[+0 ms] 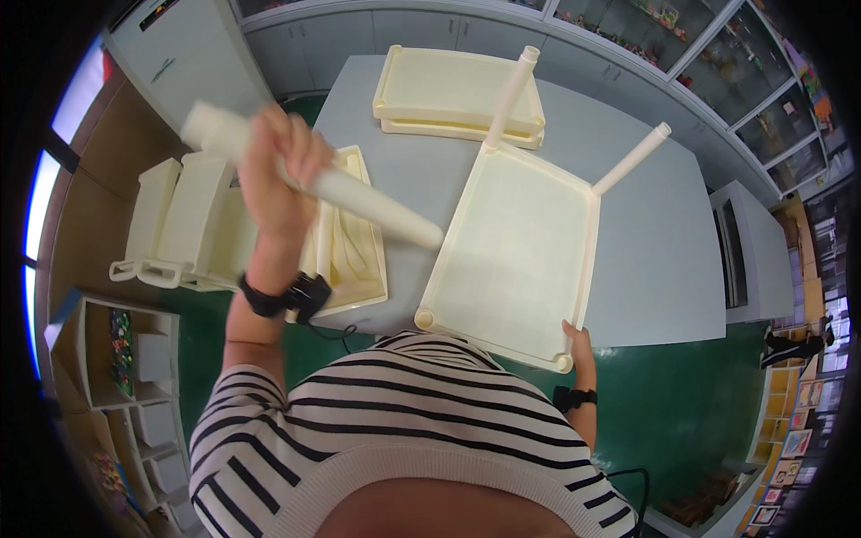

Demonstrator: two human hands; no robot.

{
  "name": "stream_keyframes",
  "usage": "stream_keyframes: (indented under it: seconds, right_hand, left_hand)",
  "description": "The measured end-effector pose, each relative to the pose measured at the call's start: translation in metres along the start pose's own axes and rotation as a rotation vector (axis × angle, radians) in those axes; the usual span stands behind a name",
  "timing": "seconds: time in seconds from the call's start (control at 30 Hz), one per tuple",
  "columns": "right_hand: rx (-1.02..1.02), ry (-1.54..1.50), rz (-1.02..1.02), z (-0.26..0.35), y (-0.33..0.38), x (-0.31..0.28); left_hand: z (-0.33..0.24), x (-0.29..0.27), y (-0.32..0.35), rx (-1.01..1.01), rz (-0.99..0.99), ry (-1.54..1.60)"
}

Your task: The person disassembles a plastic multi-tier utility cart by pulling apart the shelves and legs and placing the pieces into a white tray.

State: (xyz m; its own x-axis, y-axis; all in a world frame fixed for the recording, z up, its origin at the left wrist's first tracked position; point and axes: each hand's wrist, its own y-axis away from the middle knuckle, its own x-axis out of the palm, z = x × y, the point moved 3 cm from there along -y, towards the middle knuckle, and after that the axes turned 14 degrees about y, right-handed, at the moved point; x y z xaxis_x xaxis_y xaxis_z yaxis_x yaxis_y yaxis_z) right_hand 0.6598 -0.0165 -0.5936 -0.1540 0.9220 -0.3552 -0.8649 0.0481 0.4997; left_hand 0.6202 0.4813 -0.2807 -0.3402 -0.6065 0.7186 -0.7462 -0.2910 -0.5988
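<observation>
My left hand [280, 161] is wrapped round a cream plastic tube leg [381, 208], raised and tilted over the table and slightly blurred. The leg's narrow end comes close to the left edge of a cream tray-like shelf panel [516, 251]. My right hand [579, 345] grips that panel at its near right corner. Two upright legs [513, 97] stand in the panel's far corners, while round sockets show at its near corners. Left of the panel, a second tray [381, 269] holds pale pieces that I cannot make out clearly; my left arm hides part of it.
More cream trays [457, 85] lie stacked at the far side of the grey table [659, 260]. Cream chairs [193, 211] stand to the left, above a shelf unit [130, 359]. Grey cabinets [413, 34] line the back. A person [794, 348] is far right.
</observation>
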Motion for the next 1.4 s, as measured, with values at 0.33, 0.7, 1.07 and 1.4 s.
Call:
stream_keyframes:
  seconds: [0.33,0.7,1.07,1.4]
  right_hand:
    - [0.085,0.011,-0.003,0.008,0.011,0.001]
    - [0.085,-0.014,-0.078,-0.003,0.022,0.007]
    - [0.069,-0.086,-0.045,-0.024,0.005,0.003]
    - [-0.33,0.144,-0.278,-0.033,-0.015,-0.011]
  left_hand:
    - [0.034,-0.165,0.075,-0.324,0.695,-1.593]
    - [0.079,-0.226,0.139,-0.484,0.776,-1.93]
    - [0.065,-0.258,0.165,-0.733,0.536,-1.891]
    - [0.095,-0.203,0.122,-0.721,0.464,-1.839]
